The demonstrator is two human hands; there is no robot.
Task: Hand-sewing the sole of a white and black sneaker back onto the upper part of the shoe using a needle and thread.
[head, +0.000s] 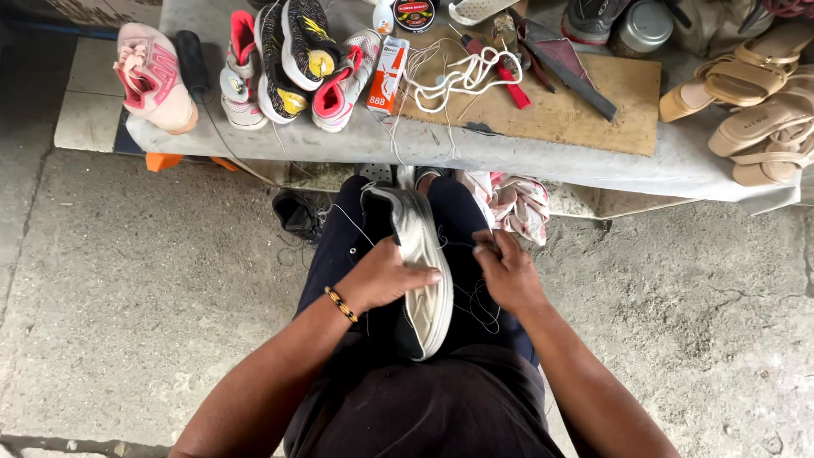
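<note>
Currently L hand (386,276) fingers wrapped over white-soled shoe (421,271), pinning it sole-up btwn knees so it stays steady. R hand (507,270) just beside, fingers pinched shut on thin thread (475,305), kept taut. Surface (526,153) w/ other shoes beyond the fingers.

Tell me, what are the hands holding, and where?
The left hand grips a shoe across its white sole edge, on the lap. The right hand pinches thin thread beside it.
</note>
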